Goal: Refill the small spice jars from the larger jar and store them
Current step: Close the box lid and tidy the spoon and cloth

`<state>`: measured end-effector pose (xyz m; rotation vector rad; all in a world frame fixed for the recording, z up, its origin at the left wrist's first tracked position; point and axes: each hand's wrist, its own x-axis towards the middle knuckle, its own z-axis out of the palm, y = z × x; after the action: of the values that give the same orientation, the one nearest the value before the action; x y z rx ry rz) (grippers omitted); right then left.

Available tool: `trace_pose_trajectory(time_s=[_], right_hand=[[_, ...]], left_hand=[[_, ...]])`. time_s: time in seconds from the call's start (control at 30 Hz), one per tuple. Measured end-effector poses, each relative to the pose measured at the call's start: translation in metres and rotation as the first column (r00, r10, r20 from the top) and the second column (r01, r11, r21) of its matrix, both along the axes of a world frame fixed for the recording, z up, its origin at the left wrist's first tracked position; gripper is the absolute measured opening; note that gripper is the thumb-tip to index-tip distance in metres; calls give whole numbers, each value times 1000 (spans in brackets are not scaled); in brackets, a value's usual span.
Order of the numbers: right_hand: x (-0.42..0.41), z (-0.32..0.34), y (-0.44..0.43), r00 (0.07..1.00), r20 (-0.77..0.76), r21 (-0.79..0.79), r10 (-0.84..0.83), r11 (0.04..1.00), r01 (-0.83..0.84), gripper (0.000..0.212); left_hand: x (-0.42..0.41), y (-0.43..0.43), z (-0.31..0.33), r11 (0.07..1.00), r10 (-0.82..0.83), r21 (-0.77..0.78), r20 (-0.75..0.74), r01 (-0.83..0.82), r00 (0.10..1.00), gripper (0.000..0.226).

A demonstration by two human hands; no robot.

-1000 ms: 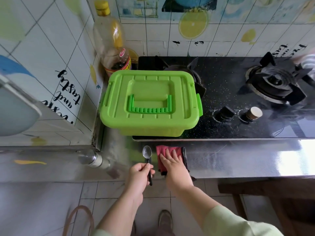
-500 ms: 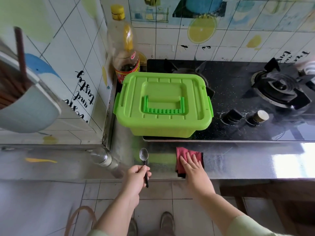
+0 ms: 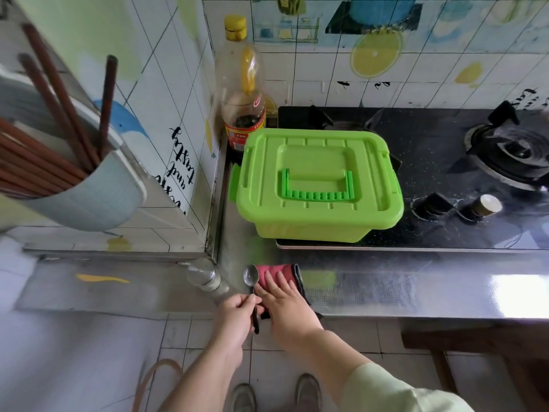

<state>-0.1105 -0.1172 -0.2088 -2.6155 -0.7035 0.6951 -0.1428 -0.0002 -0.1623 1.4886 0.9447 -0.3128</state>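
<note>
Likely late stage: green lidded box sits shut, partly on the gas hob, partly on the steel counter. No large jar is in view, so refilling looks done.

One small glass jar, blurred, is out at the counter's left front corner, probably unstored.

Right hand lies flat on the red cloth, fingers straight. Left hand clasps the spoon by its handle.

Tiled walls. Sauce bottle in the corner.

You have a yellow-capped bottle standing in the corner beside the black gas stove. On your left, a pale holder carries brown chopsticks. A red cloth lies on the steel counter.
</note>
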Motion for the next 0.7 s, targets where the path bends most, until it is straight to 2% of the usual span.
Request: trace_pose_trajectory(time_s=[0.1, 0.23, 0.33, 0.43, 0.53, 0.7], right_hand=[[0, -2, -25, 996, 70, -13, -50, 999, 51, 77], [0, -7, -85, 941, 144, -61, -307, 946, 318, 80], [6, -4, -118, 891, 133, -112, -435, 886, 450, 79], [10, 2, -103, 868, 76, -109, -491, 861, 496, 79], [11, 6, -61, 899, 53, -49, -434, 899, 436, 82], [-4, 1, -4, 990, 43, 2, -132, 991, 132, 77]], left_hand=[[0, 2, -1, 1000, -11, -19, 0, 11, 1000, 20], [0, 4, 0, 999, -27, -40, -1, 27, 1000, 19], [0, 6, 0, 998, -33, -52, 3, 33, 999, 19], [0, 8, 0, 998, -36, -51, 0, 36, 999, 19], [1, 8, -3, 998, -44, -53, -5, 43, 999, 18], [5, 5, -4, 997, -55, -51, 2, 55, 998, 19]])
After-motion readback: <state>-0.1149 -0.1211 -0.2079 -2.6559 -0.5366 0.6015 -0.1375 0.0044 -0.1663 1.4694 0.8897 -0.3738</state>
